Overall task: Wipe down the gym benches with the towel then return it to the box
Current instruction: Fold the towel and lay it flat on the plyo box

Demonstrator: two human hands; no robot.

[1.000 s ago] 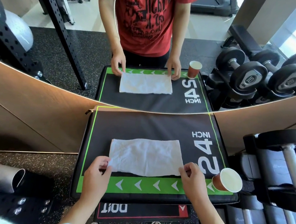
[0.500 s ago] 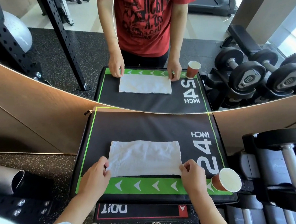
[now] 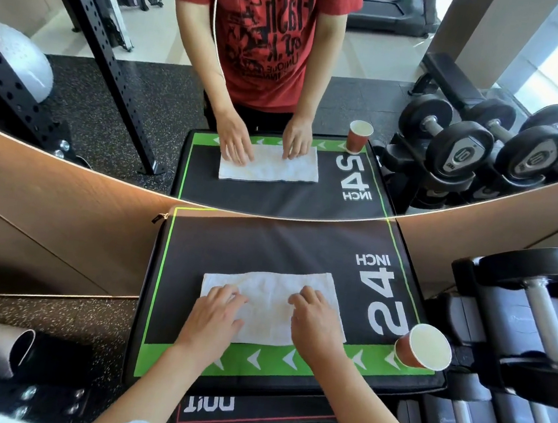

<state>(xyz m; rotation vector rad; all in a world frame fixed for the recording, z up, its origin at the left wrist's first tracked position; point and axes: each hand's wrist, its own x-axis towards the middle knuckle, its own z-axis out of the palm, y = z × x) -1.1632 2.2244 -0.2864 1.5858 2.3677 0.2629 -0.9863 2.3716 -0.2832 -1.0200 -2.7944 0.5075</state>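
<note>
White towel (image 3: 271, 300): folded into a rectangle, lying flat on the near half of the black padded top marked "24 INCH".
Left hand (image 3: 212, 321): palm down on the towel's left part, fingers (image 3: 227, 293) spread and nearly straight, pressing the cloth, gripping nothing.
Right hand (image 3: 316, 322): palm down on the towel's right part, fingers slightly bent, fingertips pressing the cloth, holding nothing.
Bench (image 3: 267, 244): a black plyo-style pad with a green border and white arrows along the edge nearest the towel.
Paper cup (image 3: 423, 347): red-brown, right of the towel, at the bench's near right corner.
Dumbbells (image 3: 536, 307): racked further right of the towel, beyond the cup.
Mirror (image 3: 115, 56): behind the towel, at the bench's far edge, showing the person in a red shirt.
</note>
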